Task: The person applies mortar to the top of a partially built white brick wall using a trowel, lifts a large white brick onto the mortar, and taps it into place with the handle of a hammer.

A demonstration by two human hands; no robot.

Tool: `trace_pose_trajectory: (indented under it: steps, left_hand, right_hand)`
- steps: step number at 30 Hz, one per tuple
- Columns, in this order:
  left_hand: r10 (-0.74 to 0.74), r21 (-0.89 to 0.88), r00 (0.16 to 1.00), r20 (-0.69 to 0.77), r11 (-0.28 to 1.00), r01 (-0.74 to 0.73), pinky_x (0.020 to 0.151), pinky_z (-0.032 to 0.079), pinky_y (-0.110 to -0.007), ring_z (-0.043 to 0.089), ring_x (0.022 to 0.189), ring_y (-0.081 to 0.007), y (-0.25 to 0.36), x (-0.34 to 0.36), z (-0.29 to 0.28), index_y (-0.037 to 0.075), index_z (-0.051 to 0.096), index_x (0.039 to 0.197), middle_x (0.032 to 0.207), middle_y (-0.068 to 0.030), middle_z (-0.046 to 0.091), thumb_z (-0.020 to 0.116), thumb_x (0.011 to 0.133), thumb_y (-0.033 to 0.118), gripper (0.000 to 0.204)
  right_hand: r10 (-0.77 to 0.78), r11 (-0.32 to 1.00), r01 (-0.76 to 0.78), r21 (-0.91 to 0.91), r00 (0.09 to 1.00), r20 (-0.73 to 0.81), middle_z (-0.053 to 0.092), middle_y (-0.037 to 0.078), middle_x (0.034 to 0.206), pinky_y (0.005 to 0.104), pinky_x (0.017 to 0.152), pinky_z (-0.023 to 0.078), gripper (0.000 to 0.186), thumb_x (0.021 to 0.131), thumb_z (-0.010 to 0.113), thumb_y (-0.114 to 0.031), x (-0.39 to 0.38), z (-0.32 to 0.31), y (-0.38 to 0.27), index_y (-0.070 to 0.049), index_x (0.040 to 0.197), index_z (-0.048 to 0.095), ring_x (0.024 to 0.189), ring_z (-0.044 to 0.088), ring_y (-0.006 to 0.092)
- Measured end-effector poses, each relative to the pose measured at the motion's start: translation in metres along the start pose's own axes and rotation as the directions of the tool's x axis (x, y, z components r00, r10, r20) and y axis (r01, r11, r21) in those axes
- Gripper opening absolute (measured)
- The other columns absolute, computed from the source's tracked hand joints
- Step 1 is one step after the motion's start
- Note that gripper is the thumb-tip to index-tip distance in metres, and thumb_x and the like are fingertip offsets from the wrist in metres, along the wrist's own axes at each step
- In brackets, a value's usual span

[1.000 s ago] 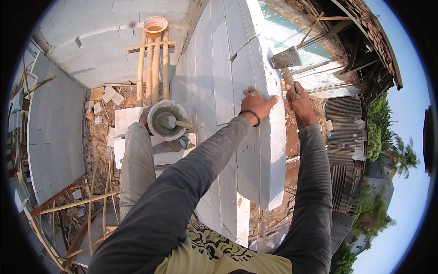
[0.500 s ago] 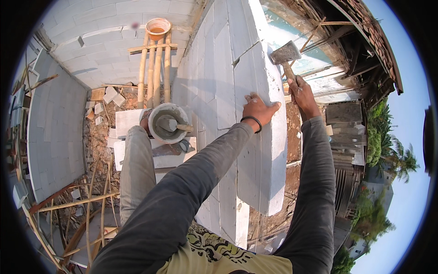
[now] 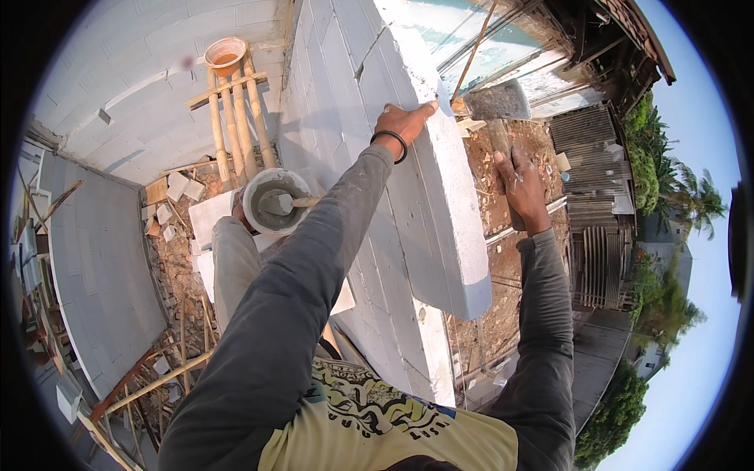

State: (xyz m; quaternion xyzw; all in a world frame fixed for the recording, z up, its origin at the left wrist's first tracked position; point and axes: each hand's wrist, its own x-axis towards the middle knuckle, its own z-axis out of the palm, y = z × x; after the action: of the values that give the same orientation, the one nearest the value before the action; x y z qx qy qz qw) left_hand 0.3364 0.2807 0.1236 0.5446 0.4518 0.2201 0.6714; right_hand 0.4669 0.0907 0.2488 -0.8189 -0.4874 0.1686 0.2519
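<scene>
A long white block forms the top of the pale block wall in front of me. My left hand, with a black band at the wrist, grips its upper edge, thumb over the top and fingers against the left face. To the right of the wall, my right hand is closed around the wooden handle of a mallet. Its broad grey head stands a little apart from the block. Left of the wall, a mortar bucket holds a trowel in grey mortar; my left sleeve partly crosses that area.
An orange bowl sits atop several bamboo poles at the back left. Rubble and broken block pieces cover the ground at left. Corrugated metal sheets stand at right, below a tiled roof edge.
The mallet has come away from the block's top edge to its right side. My left hand has shifted farther along the block's edge. The whole view has turned somewhat.
</scene>
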Motion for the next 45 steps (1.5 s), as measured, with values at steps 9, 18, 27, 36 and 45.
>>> trace_pose_trajectory:
  steps: [9, 18, 27, 36, 45]
  left_hand:
    - [0.062, 0.005, 0.997, -0.049, 0.998, -0.062, 0.089, 0.047, -0.039, 0.062, 0.105, -0.035, -0.006, 0.01, 0.009, -0.021, 0.055, 0.111, 0.113, -0.0301, 0.06, 0.072, 0.071, 0.058, 0.09]
    - [0.08, 0.003, 0.995, -0.062, 0.997, -0.08, 0.082, 0.048, -0.041, 0.064, 0.095, -0.0317, -0.017, 0.028, 0.015, -0.018, 0.061, 0.102, 0.103, -0.0272, 0.063, 0.072, 0.07, 0.06, 0.085]
    - [0.083, 0.01, 0.996, -0.04, 0.997, -0.083, 0.08, 0.048, -0.042, 0.061, 0.099, -0.0308, -0.019, 0.023, 0.007, -0.018, 0.058, 0.111, 0.109, -0.0246, 0.061, 0.072, 0.069, 0.061, 0.09]
    - [0.127, 0.121, 0.992, 0.024, 0.984, -0.129, 0.103, 0.039, -0.047, 0.045, 0.128, -0.0405, -0.003, -0.023, 0.005, -0.018, 0.039, 0.134, 0.138, -0.0327, 0.044, 0.064, 0.072, 0.072, 0.113]
    - [0.022, 0.052, 0.965, 0.263, 0.998, -0.037, 0.105, 0.029, -0.063, 0.011, 0.141, -0.0508, -0.028, -0.146, 0.048, 0.013, 0.023, 0.153, 0.154, -0.0298, 0.007, 0.071, 0.073, 0.064, 0.106]
  right_hand:
    - [-0.063, 0.949, 0.106, -0.298, 0.987, 0.15, 0.062, 0.029, 0.101, 0.0496, 0.081, 0.046, 0.05, 0.098, 0.049, -0.046, -0.037, 0.003, 0.03, 0.001, 0.114, 0.053, 0.097, 0.06, 0.0472]
    - [-0.106, 0.945, 0.13, -0.301, 0.99, 0.096, 0.063, 0.027, 0.098, 0.0474, 0.078, 0.048, 0.049, 0.098, 0.048, -0.044, -0.041, 0.007, 0.034, 0.001, 0.115, 0.052, 0.093, 0.061, 0.0463]
    - [-0.122, 0.961, 0.121, -0.247, 0.992, 0.012, 0.058, 0.024, 0.076, 0.045, 0.065, 0.045, 0.038, 0.098, 0.052, -0.037, -0.075, -0.001, -0.001, 0.001, 0.1, 0.052, 0.07, 0.058, 0.0408]
    - [0.098, 0.967, -0.006, 0.254, 0.931, -0.352, 0.053, 0.016, 0.065, 0.0344, 0.055, 0.042, 0.028, 0.09, 0.065, -0.019, -0.313, 0.024, -0.064, 0.002, 0.103, 0.052, 0.055, 0.051, 0.0223]
    - [0.427, 0.842, -0.363, 0.399, 0.9, -0.082, 0.058, 0.028, 0.081, 0.0473, 0.067, 0.043, 0.033, 0.088, 0.065, -0.023, -0.568, 0.203, 0.028, 0.003, 0.103, 0.053, 0.075, 0.055, 0.0466]
